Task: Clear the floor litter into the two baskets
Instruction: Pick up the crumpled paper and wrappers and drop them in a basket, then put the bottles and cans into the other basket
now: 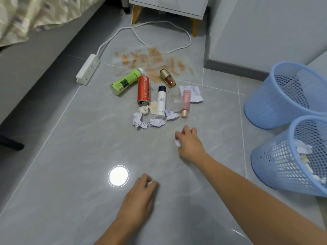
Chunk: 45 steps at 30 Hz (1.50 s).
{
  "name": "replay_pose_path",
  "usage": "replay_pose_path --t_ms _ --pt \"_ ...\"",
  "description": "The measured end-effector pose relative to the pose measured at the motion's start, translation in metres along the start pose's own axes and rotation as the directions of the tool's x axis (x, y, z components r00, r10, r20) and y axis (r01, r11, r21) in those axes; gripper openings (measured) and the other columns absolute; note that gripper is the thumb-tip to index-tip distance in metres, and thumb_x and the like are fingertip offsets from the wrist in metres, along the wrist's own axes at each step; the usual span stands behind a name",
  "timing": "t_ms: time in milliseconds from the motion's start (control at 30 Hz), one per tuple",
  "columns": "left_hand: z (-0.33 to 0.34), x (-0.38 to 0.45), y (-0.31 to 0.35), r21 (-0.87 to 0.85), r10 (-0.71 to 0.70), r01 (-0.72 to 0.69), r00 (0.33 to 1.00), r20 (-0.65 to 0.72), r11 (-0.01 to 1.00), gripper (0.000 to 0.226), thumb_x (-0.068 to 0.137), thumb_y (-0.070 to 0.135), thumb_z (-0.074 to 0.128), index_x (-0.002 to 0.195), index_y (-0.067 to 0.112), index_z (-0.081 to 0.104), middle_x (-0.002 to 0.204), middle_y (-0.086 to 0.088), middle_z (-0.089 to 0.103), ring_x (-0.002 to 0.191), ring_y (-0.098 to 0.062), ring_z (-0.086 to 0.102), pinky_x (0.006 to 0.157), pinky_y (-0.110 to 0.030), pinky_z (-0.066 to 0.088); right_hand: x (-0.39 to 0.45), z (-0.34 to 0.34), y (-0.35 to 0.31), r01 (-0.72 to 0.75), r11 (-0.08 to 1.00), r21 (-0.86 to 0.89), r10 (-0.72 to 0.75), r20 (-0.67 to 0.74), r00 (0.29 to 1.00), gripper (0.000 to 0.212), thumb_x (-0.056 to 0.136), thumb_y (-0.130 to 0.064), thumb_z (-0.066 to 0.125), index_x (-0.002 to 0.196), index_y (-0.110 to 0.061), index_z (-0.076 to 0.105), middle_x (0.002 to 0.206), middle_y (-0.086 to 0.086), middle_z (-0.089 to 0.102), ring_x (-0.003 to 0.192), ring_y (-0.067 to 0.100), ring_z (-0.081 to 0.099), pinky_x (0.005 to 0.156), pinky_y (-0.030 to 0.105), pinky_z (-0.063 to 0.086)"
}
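Nearest me, the left hand (139, 197) is curled over the grey tiles with a white scrap (150, 182) pinched at its fingertips, and just beyond it the right hand (190, 144) is clenched on another bit of white paper (177, 142). To the right stand two blue baskets (276, 167), the nearer holding crumpled paper. Farther off lie paper balls (156, 122), a white bottle (161, 102), a red can (143, 90) and a green bottle (126, 81).

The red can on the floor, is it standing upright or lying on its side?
Lying on its side. The red can rests lengthwise on the tile, its opened top facing the camera.
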<state>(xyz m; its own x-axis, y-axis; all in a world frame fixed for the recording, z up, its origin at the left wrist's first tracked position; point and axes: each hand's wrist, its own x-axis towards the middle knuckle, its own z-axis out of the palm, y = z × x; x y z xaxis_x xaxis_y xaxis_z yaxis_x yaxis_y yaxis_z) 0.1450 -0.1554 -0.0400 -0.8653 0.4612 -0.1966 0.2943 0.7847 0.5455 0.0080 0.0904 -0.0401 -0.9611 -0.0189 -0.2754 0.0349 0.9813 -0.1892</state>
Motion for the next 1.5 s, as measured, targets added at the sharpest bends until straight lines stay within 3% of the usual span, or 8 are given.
replay_pose_path --t_ms 200,333,533,767,933,1167,1333,1500 --pt "-0.029 0.056 0.03 -0.045 0.096 -0.101 0.991 -0.097 0.994 0.026 0.098 0.032 0.044 0.121 0.031 0.056 0.111 0.012 0.048 0.098 -0.011 0.055 0.066 -0.033 0.055 -0.03 -0.005 0.017 -0.048 0.997 0.068 0.045 0.037 0.998 0.03 0.082 0.001 0.058 0.105 -0.018 0.055 0.114 0.007 0.043 0.1 0.034 0.047 0.079 0.04 0.048" --pt "-0.053 0.091 0.083 0.0 0.279 -0.281 0.952 -0.128 0.96 0.019 0.1 0.032 0.054 0.118 0.029 0.054 0.102 0.014 0.052 0.097 -0.011 0.051 0.069 -0.028 0.05 -0.064 -0.047 0.036 -0.07 0.959 0.276 0.122 -0.177 0.977 0.033 0.077 -0.001 0.067 0.101 -0.021 0.058 0.105 -0.001 0.044 0.091 0.028 0.053 0.073 0.035 0.048" --pt "-0.076 0.133 0.217 -0.103 0.518 -0.532 0.845 -0.136 0.84 0.009 0.098 0.033 0.059 0.104 0.027 0.055 0.092 0.015 0.055 0.093 -0.012 0.047 0.072 -0.033 0.048 -0.144 -0.164 0.099 -0.124 0.884 0.451 0.38 -0.539 0.751 0.029 0.076 -0.009 0.075 0.098 -0.021 0.062 0.103 -0.004 0.049 0.085 0.015 0.056 0.074 0.026 0.045" --pt "-0.063 0.189 0.364 -0.13 0.647 -0.666 0.745 -0.161 0.735 0.019 0.092 0.027 0.063 0.108 0.02 0.057 0.102 0.003 0.062 0.102 -0.023 0.049 0.076 -0.042 0.051 -0.216 -0.223 0.188 -0.335 0.789 0.515 0.606 -0.565 0.559 0.03 0.076 -0.006 0.076 0.1 -0.019 0.064 0.105 -0.006 0.05 0.086 0.006 0.052 0.077 0.012 0.039" --pt "-0.044 0.213 0.396 0.043 0.552 -0.566 0.816 0.17 0.823 0.056 0.084 0.036 0.071 0.136 0.029 0.053 0.132 -0.002 0.055 0.123 -0.031 0.046 0.087 -0.043 0.05 -0.222 -0.211 0.22 -0.518 0.713 0.472 0.683 -0.302 0.665 0.048 0.075 -0.012 0.07 0.119 -0.028 0.066 0.126 0.002 0.055 0.118 0.029 0.056 0.099 0.037 0.046" --pt "-0.077 0.204 0.337 0.057 0.505 -0.503 0.862 -0.045 0.862 0.031 0.091 0.037 0.059 0.12 0.025 0.061 0.116 0.001 0.057 0.113 -0.023 0.05 0.081 -0.039 0.05 -0.184 -0.208 0.18 -0.344 0.807 0.481 0.577 -0.515 0.633 0.031 0.078 -0.009 0.06 0.105 -0.02 0.069 0.113 0.003 0.065 0.113 0.028 0.058 0.092 0.032 0.042" --pt "-0.136 0.182 0.26 0.081 0.31 -0.303 0.945 -0.104 0.95 0.029 0.09 0.035 0.059 0.118 0.026 0.061 0.111 0.004 0.06 0.116 -0.022 0.051 0.077 -0.04 0.051 -0.163 -0.207 0.095 -0.18 0.86 0.476 0.427 -0.48 0.766 0.034 0.077 -0.019 0.057 0.109 -0.019 0.067 0.109 0.005 0.065 0.107 0.03 0.06 0.094 0.044 0.047" --pt "-0.214 0.128 0.208 0.044 0.111 -0.107 0.987 -0.116 0.993 0.032 0.09 0.034 0.06 0.121 0.028 0.061 0.11 0.006 0.063 0.111 -0.02 0.054 0.078 -0.041 0.053 -0.165 -0.245 0.001 -0.154 0.835 0.528 0.351 -0.296 0.888 0.033 0.086 -0.018 0.064 0.119 -0.025 0.062 0.113 -0.004 0.06 0.11 0.019 0.054 0.087 0.034 0.047"
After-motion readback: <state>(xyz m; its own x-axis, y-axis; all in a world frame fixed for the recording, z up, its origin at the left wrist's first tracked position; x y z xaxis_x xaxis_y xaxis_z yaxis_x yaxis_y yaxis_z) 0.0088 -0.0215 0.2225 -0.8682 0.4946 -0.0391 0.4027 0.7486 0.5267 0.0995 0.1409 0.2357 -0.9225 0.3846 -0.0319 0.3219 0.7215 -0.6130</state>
